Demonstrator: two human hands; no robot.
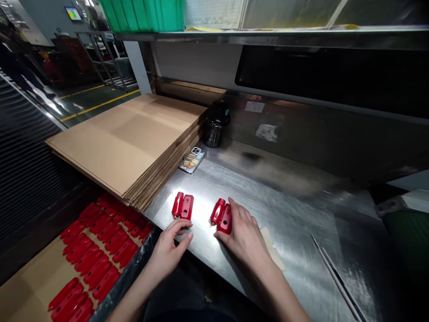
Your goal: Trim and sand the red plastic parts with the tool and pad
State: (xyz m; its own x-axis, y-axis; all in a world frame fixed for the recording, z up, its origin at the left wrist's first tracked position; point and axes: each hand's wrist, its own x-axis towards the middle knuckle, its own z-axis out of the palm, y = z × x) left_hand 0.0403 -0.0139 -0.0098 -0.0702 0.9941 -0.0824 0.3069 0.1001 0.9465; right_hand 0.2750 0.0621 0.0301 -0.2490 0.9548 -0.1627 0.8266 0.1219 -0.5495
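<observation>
Two pairs of red plastic parts lie on the steel table in front of me. My left hand rests at the table's front edge just below the left pair, fingers spread and holding nothing. My right hand lies flat on the table, its fingers and thumb touching the right pair from the right side; it does not wrap them.
A thick stack of flat cardboard sheets fills the table's left. A phone and a dark jar lie behind the parts. Down at the left, a lined box holds several rows of red parts. A shelf runs overhead.
</observation>
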